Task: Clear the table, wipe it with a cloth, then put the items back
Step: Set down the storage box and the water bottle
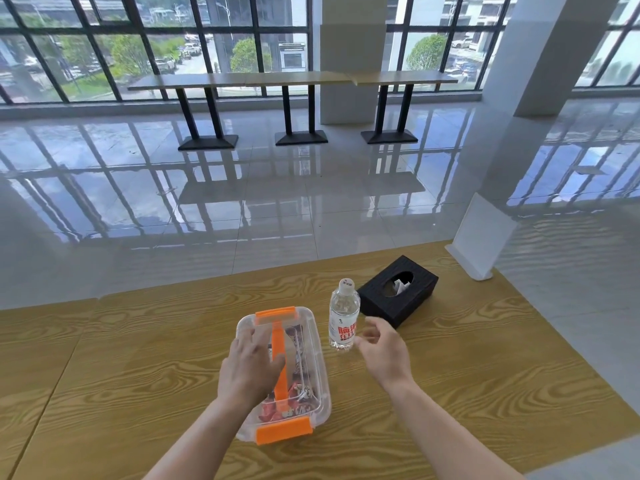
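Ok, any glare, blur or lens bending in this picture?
Head view: daylight through the windows glares off the glossy tiled floor, which mirrors the window bars; head view, the wide lens bows the far edge of the wood-grain table and leans the white pillar; head view, the right hand looks slightly smeared at its fingers, while the clear plastic water bottle is sharp.

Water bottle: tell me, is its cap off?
No, the white cap sits on top of the water bottle, which stands upright on the table.
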Demonstrator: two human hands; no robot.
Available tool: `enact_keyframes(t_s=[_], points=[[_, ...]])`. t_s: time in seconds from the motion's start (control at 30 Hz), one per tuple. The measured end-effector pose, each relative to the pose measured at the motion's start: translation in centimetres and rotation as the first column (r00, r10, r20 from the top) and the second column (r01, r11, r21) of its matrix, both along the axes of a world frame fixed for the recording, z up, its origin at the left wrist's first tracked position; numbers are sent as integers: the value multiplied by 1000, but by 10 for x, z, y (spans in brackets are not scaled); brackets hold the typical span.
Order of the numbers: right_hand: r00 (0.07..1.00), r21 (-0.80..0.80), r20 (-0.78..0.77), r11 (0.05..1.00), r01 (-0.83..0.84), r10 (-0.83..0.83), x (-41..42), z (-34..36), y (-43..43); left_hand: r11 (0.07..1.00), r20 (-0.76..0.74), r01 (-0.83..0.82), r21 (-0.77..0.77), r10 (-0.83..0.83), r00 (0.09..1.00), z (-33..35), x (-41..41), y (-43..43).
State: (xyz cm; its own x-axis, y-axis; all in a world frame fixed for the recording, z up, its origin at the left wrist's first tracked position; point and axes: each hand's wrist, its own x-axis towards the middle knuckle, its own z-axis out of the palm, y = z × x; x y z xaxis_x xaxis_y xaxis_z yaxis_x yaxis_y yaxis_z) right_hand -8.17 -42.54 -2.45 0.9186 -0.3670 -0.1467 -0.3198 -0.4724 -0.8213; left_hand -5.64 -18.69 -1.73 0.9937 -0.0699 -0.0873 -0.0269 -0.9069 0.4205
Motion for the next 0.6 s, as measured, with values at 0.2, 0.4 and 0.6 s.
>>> enact_keyframes(t_s=[0.2, 0.4, 0.6], points=[[989, 21, -38, 989, -144, 144, 54, 7, -8, 986, -27, 40, 164, -36, 999, -14, -2, -8], [981, -63, 19, 979, -192, 194, 71, -4, -1, 981, -24, 45, 188, -41, 999, -26, -7, -5], [967, -139, 33, 959, -245, 252, 52, -3, -6, 981, -22, 32, 192, -28, 999, -30, -7, -5]])
